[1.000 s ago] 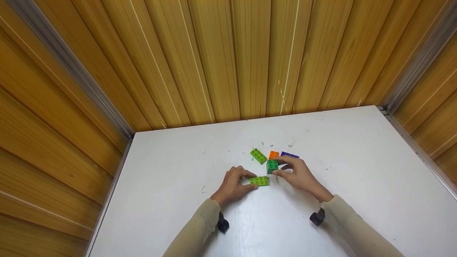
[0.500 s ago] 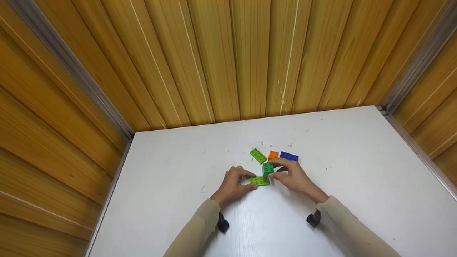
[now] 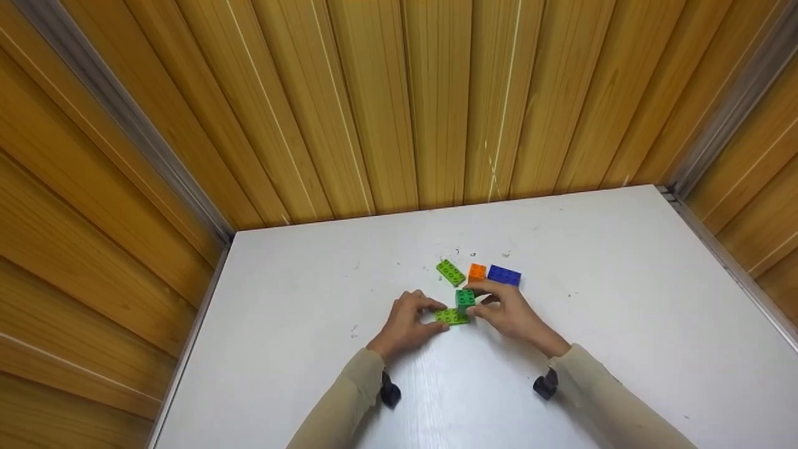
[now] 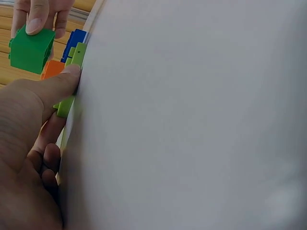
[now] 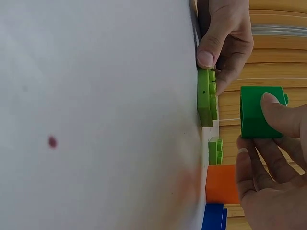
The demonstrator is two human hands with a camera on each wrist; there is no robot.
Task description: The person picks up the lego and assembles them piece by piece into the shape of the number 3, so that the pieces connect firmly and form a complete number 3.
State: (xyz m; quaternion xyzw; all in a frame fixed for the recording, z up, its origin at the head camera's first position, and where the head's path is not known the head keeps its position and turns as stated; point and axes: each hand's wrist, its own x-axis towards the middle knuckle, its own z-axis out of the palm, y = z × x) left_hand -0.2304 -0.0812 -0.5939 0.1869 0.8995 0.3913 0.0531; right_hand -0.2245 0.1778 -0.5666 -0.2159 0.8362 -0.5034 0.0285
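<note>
My left hand (image 3: 408,321) pinches the left end of a flat lime-green toy brick (image 3: 446,316) lying on the white table. In the left wrist view, the thumb presses on the near side of that lime brick (image 4: 79,53). My right hand (image 3: 506,310) holds a taller dark green toy brick (image 3: 465,299) between thumb and fingers. Seen from the head, this green brick overlaps the right end of the lime one. The right wrist view shows a gap between the held green brick (image 5: 261,112) and the studs of the lime brick (image 5: 205,98).
Behind the hands lie a second flat lime-green brick (image 3: 451,272), an orange brick (image 3: 477,272) and a blue brick (image 3: 504,275). The white table (image 3: 299,299) meets wood-patterned walls (image 3: 374,112) at its back and sides.
The right hand has moved left and slightly toward me with the green brick, from beside the lime brick to over its right end. More of the blue brick shows. The left hand stays put.
</note>
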